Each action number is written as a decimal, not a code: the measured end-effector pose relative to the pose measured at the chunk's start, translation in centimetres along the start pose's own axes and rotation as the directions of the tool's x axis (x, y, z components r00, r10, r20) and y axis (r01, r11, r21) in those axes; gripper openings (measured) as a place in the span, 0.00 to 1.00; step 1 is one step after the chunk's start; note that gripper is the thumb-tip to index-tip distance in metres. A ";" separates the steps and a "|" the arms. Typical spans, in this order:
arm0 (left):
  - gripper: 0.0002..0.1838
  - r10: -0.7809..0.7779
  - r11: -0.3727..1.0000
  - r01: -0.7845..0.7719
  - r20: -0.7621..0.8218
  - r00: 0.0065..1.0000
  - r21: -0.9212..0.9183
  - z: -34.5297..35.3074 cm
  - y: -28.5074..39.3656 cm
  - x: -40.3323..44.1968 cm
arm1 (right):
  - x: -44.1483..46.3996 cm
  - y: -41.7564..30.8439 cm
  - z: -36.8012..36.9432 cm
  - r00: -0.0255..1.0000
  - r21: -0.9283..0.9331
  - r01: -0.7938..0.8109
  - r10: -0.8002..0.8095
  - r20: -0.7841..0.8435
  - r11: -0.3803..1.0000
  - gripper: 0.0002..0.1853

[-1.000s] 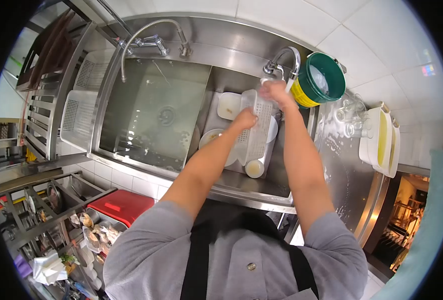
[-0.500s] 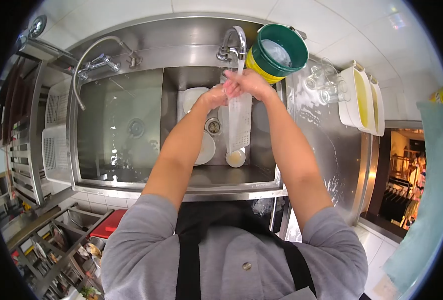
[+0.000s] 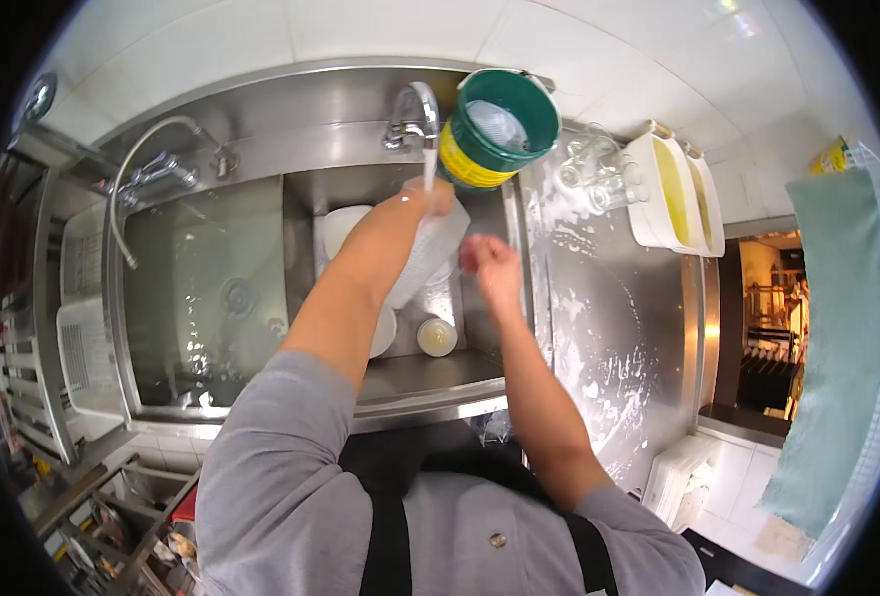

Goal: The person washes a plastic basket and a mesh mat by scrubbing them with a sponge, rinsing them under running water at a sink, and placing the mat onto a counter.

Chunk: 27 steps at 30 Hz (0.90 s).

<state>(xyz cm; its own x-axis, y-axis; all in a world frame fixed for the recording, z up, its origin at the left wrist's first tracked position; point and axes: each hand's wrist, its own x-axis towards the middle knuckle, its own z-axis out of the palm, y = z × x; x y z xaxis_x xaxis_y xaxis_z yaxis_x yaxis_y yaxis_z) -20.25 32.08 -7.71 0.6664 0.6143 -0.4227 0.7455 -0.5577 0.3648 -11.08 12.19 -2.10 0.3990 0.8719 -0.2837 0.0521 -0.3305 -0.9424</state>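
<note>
Water runs from the curved tap (image 3: pixel 422 104) over my left hand (image 3: pixel 434 197), whose fingers are partly hidden. It is closed on the upper end of a white perforated basket (image 3: pixel 425 253), which hangs slanted in the sink and looks smeared by motion. My right hand (image 3: pixel 494 262) is apart from the basket, to its right, over the sink's right side. Its fingers are blurred, and nothing shows in them. Below the basket a small round bowl (image 3: pixel 437 338) sits on the sink floor. White dishes (image 3: pixel 343 226) lie to the left, partly behind my left arm.
A green and yellow bucket (image 3: pixel 480 149) stands right of the tap. Glasses (image 3: pixel 599 174) and white oblong containers (image 3: pixel 653 199) are on the wet steel counter (image 3: pixel 599 298). To the left is a water-filled basin (image 3: pixel 201 298) with a hose tap (image 3: pixel 147 179).
My hands were together under the water; my right hand has drawn away toward me. The basket has swung from nearly straight to a slant, its lower end leftward. The whole view has shifted.
</note>
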 end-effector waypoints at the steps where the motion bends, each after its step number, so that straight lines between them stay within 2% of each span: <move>1: 0.19 0.026 1.000 -0.026 -0.004 1.000 0.005 -0.2 -0.1 0.6 | -1.5 0.9 -0.6 1.000 -0.047 -0.018 0.019 0.007 0.999 0.14; 3: 0.19 0.075 0.984 -0.091 0.111 0.991 0.151 -0.5 -0.4 2.2 | -4.3 1.5 -1.7 0.994 -0.154 -0.099 0.105 0.026 0.983 0.14; 4: 0.19 0.102 0.980 -0.120 0.114 0.988 0.157 -0.2 -0.4 3.7 | -5.5 2.1 -2.0 0.994 -0.117 -0.106 0.107 0.004 0.988 0.14; 6: 0.20 0.006 0.989 -0.037 0.211 0.977 0.142 0.1 0.8 5.5 | -7.3 2.9 -2.5 0.989 -0.063 -0.148 0.146 -0.026 0.987 0.14; 7: 0.20 0.023 0.988 -0.056 0.217 0.976 0.146 0.6 1.2 6.1 | -7.8 3.5 -2.7 0.988 -0.059 -0.153 0.150 -0.045 0.987 0.14; 9: 0.21 -0.010 0.996 -0.010 0.225 0.974 0.086 -2.7 3.3 1.8 | -8.3 4.9 -3.0 0.984 -0.039 -0.179 0.179 -0.001 0.983 0.13; 10: 0.20 0.015 0.996 -0.039 0.289 0.957 0.078 -3.6 3.8 1.1 | -8.5 5.0 -2.9 0.980 -0.081 -0.197 0.198 0.003 0.977 0.14; 11: 0.20 0.016 0.996 -0.041 0.293 0.956 0.079 -2.7 3.0 1.8 | -8.5 4.9 -2.9 0.979 -0.079 -0.201 0.202 0.001 0.976 0.14; 13: 0.18 0.117 0.985 -0.141 0.221 0.968 0.096 0.4 -0.1 3.5 | -7.8 4.6 -2.5 0.978 -0.209 -0.179 0.197 0.072 0.962 0.15; 14: 0.18 0.102 0.987 -0.128 0.225 0.969 0.101 1.1 -1.1 2.9 | -7.0 4.7 -2.2 0.978 -0.246 -0.163 0.189 0.084 0.955 0.16; 15: 0.16 0.030 0.983 0.019 0.259 0.965 -0.183 1.5 -2.0 2.0 | -6.2 3.5 -1.6 0.984 -0.333 -0.101 0.143 0.106 0.938 0.16; 16: 0.15 -0.032 0.880 0.174 0.309 0.951 -0.443 2.0 -3.1 0.8 | -4.9 2.9 -0.7 0.980 -0.332 -0.083 0.137 0.143 0.940 0.16; 17: 0.15 -0.053 0.879 0.193 0.313 0.948 -0.437 2.3 -4.0 -1.1 | -3.3 2.3 0.2 0.975 -0.331 -0.062 0.128 0.181 0.942 0.16; 19: 0.18 -0.065 0.824 0.029 -0.042 0.997 -0.567 3.6 -5.5 -6.2 | 1.0 0.9 2.4 0.952 -0.374 0.053 0.066 0.299 0.926 0.18; 20: 0.15 -0.053 0.701 -0.033 -0.098 0.994 -0.713 6.4 -7.1 -7.4 | 3.1 -0.5 4.0 0.951 -0.379 0.117 0.006 0.308 0.918 0.18; 21: 0.15 -0.077 0.704 -0.012 -0.094 0.993 -0.710 7.3 -7.1 -9.9 | 5.0 -1.8 5.7 0.947 -0.383 0.176 -0.050 0.317 0.907 0.18; 22: 0.14 -0.157 0.457 0.052 -0.022 0.987 -0.888 8.1 -6.5 -12.1 | 7.2 -2.4 7.5 0.943 -0.336 0.158 -0.042 0.330 0.929 0.17; 23: 0.15 -0.212 0.166 0.093 0.057 0.976 -0.982 8.4 -6.1 -13.5 | 9.4 -3.1 9.2 0.939 -0.289 0.144 -0.038 0.341 0.946 0.16; 24: 0.15 -0.231 0.168 0.100 0.059 0.971 -0.981 8.6 -5.9 -14.4 | 10.7 -3.7 10.7 0.946 -0.108 0.037 0.000 0.325 0.993 0.14; 25: 0.16 -0.254 0.215 0.054 -0.002 0.967 -0.975 9.0 -5.7 -15.2 | 11.7 -4.0 11.9 0.948 0.075 -0.076 0.049 0.314 0.994 0.13; 26: 0.17 -0.271 0.261 0.010 -0.063 0.960 -0.965 9.4 -5.7 -15.8 | 13.3 -4.0 13.0 0.956 0.197 -0.095 0.034 0.292 0.976 0.12; 27: 0.17 -0.282 0.259 0.020 -0.056 0.958 -0.966 9.4 -5.8 -16.3 | 13.4 -4.6 13.6 0.964 0.316 -0.110 0.024 0.264 0.942 0.12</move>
<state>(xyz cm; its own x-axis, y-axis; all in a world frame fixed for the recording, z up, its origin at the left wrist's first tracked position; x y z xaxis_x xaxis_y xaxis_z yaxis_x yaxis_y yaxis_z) -35.57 20.07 -10.71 0.4288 0.7766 -0.4616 0.2182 0.4068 0.8871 -18.42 30.29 -3.93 0.1445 0.9282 -0.3428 -0.2839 -0.2930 -0.9130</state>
